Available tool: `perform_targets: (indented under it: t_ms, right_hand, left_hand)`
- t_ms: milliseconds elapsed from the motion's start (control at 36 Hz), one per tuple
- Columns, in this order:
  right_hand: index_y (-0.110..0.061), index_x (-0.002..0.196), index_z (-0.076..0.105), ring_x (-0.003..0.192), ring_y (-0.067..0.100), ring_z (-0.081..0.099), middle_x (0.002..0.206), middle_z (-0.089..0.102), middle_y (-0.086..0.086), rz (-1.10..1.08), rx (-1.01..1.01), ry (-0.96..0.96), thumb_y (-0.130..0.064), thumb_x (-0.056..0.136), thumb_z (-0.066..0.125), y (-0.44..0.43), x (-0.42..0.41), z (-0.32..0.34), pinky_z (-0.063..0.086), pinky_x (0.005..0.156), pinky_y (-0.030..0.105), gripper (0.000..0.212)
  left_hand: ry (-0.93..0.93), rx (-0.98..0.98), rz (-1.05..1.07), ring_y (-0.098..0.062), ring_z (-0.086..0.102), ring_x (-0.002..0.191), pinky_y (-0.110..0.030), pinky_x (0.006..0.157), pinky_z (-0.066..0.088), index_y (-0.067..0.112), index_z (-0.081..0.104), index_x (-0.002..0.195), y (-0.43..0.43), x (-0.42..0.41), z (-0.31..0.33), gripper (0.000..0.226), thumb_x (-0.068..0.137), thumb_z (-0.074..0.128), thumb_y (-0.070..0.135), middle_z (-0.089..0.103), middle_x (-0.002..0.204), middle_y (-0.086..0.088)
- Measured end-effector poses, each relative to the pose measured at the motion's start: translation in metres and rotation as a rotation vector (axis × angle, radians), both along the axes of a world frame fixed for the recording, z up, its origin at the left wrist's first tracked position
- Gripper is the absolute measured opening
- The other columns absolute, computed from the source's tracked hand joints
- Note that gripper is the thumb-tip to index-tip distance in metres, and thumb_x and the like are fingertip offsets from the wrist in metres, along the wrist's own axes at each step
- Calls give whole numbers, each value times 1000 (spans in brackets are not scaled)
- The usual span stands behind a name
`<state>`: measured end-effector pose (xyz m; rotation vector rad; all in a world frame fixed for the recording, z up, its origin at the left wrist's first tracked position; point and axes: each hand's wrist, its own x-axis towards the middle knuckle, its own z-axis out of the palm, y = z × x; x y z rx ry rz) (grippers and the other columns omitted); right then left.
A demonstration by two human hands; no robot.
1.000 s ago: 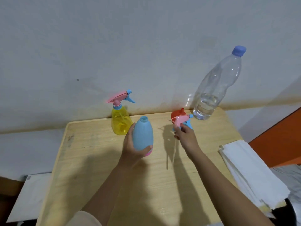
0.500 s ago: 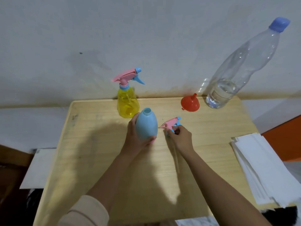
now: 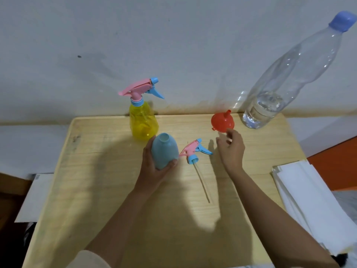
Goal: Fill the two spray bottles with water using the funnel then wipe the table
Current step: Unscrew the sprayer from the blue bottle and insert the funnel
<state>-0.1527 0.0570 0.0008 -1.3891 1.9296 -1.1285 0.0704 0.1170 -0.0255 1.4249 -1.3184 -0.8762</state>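
The left hand (image 3: 152,167) had its grip wrapped around the blue bottle (image 3: 164,150), which stood open-necked on the wooden table (image 3: 100,190). Its spray head (image 3: 194,150) lay on the table just to the right, tube pointing toward the near edge. The right hand (image 3: 231,147) hovered with its grip loosely open, holding nothing, fingers just beside the red funnel (image 3: 222,121), which sat mouth-down. The yellow spray bottle (image 3: 143,124) stood behind the blue one, sprayer on. The water bottle (image 3: 280,89) stood at the far right corner, with folded cloths (image 3: 309,200) on the right.
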Motion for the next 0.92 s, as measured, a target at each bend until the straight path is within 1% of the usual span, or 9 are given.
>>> perform_targets:
  t_ms: [83, 194, 306, 389, 472, 667, 722, 806, 917]
  right_hand:
    - [-1, 124, 47, 116, 29, 47, 122, 52, 15, 7, 98, 55, -17, 77, 69, -24, -16, -5, 39, 100, 36, 53]
    - [-9, 121, 43, 113, 27, 49, 120, 50, 8, -6, 178, 36, -32, 72, 67, -50, -19, -13, 44, 97, 46, 59]
    - [-8, 135, 35, 122, 29, 44, 132, 45, 10, 34, 180, 44, -40, 72, 65, -69, -19, -22, 41, 102, 49, 77]
    - [-12, 133, 37, 118, 29, 47, 129, 47, 7, 51, 146, 56, -41, 72, 69, -75, -19, -24, 43, 99, 49, 76]
    - [-16, 128, 43, 108, 19, 50, 121, 48, -1, 36, 99, 2, -34, 72, 75, -74, -17, -22, 45, 92, 36, 68]
    - [-12, 130, 44, 100, 12, 43, 127, 36, 4, -6, 51, -75, -24, 68, 82, -67, -17, -8, 34, 68, -4, 73]
    - [-10, 129, 44, 97, 12, 43, 128, 35, 8, 3, 42, -87, -19, 69, 81, -63, -15, -1, 29, 63, -10, 71]
    - [-11, 125, 46, 92, 8, 48, 122, 40, 4, 6, 35, -109, -18, 66, 82, -58, -12, 10, 35, 65, -4, 70]
    - [-15, 111, 44, 93, 15, 54, 98, 48, -12, -12, 27, -160, -20, 57, 88, -53, -10, 23, 45, 74, 19, 70]
  left_hand:
    - [13, -6, -7, 9, 40, 119, -7, 93, 39, 45, 21, 135, -2, -2, -4, 87, 65, 72, 50, 37, 136, 9]
    - [30, -33, -10, 9, 41, 118, -7, 92, 39, 47, 21, 133, -3, -5, -6, 84, 66, 72, 46, 36, 133, 20]
    - [24, -41, -9, 9, 39, 121, -7, 95, 37, 60, 19, 130, -4, -5, -7, 84, 67, 72, 46, 34, 134, 28]
    - [9, -36, -8, 6, 39, 124, -8, 97, 36, 57, 18, 132, -3, -5, -9, 85, 67, 71, 48, 34, 136, 26]
    - [6, -23, -3, 6, 39, 124, -8, 97, 36, 62, 18, 131, -3, -5, -10, 85, 66, 71, 49, 34, 136, 25]
    - [-2, 2, -13, 6, 41, 121, -6, 94, 37, 66, 19, 127, -8, -4, -10, 85, 63, 73, 50, 36, 134, 22]
    - [-11, -2, -22, 7, 41, 121, -5, 92, 37, 66, 18, 127, -9, -4, -9, 85, 63, 73, 51, 35, 133, 22]
    - [-18, 11, -34, 9, 40, 120, -4, 91, 37, 68, 16, 126, -8, -5, -7, 85, 63, 71, 53, 33, 132, 26]
    - [-27, 18, -32, 16, 38, 117, -1, 90, 35, 67, 16, 126, -8, -5, -7, 84, 63, 70, 53, 33, 129, 29]
